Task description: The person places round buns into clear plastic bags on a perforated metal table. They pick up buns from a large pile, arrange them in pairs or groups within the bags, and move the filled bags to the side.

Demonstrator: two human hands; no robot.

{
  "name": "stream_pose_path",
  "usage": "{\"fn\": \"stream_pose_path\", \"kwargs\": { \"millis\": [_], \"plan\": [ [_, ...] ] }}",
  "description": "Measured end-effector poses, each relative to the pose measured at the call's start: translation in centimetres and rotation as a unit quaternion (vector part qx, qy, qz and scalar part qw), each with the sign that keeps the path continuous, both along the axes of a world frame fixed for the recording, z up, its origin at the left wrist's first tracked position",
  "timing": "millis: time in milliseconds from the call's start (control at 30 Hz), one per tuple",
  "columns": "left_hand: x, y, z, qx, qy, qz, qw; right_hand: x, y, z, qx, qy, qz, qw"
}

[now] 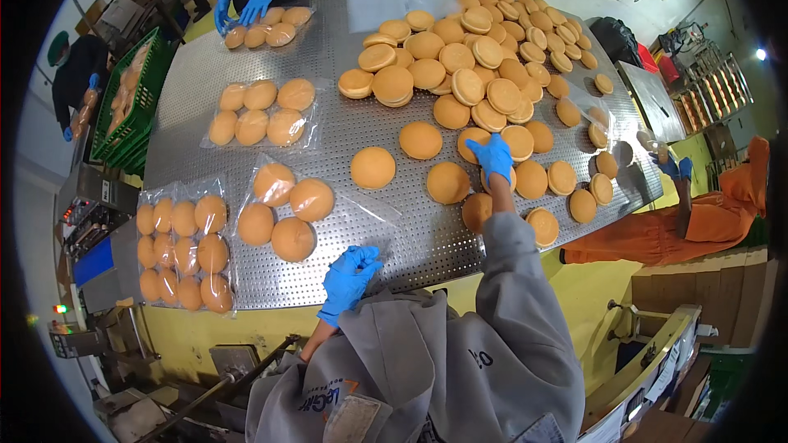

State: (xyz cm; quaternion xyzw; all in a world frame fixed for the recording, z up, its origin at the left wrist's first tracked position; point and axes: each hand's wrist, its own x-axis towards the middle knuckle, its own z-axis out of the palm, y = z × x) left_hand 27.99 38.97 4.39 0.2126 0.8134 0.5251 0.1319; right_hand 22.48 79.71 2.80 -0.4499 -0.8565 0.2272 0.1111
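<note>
My right hand point(495, 157), in a blue glove, reaches over the loose round buns and touches a bun point(473, 140) with its thumb side. Its fingertips are partly hidden, so a grip cannot be made out. Near the front edge of the perforated metal table point(406, 246), my left hand point(348, 280) is gloved too, its fingers curled in with nothing visible in them. Just beyond it lies a clear plastic bag point(363, 200) with buns point(293, 239) in its left part. A single bun point(373, 167) sits between that bag and the loose ones.
Filled bun bags point(184, 246) lie at left, another point(261, 112) behind. A large bun heap point(486, 49) covers the back right. A co-worker's gloved hands point(255, 6) touch a bag across the table. Green crates point(132, 98) stand left; a person in orange point(677, 221) is at right.
</note>
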Motion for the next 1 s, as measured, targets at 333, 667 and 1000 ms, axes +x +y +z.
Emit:
{"fn": "stream_pose_path", "kwargs": {
  "millis": [333, 667, 1000],
  "plan": [
    [0.4, -1.1, -1.4, -0.22, 0.136, -0.014, 0.966, -1.8, -1.1, -1.6, -0.249, 0.286, 0.014, 0.925],
    [-2.8, -2.1, -7.4, -0.198, 0.19, 0.03, 0.961, -7.6, -7.7, -0.6, -0.541, 0.321, 0.128, 0.767],
    [-1.6, -3.3, 0.0, -0.132, 0.13, 0.031, 0.982, -5.2, -8.7, 1.9, -0.592, 0.178, 0.306, 0.724]
  ]
}}
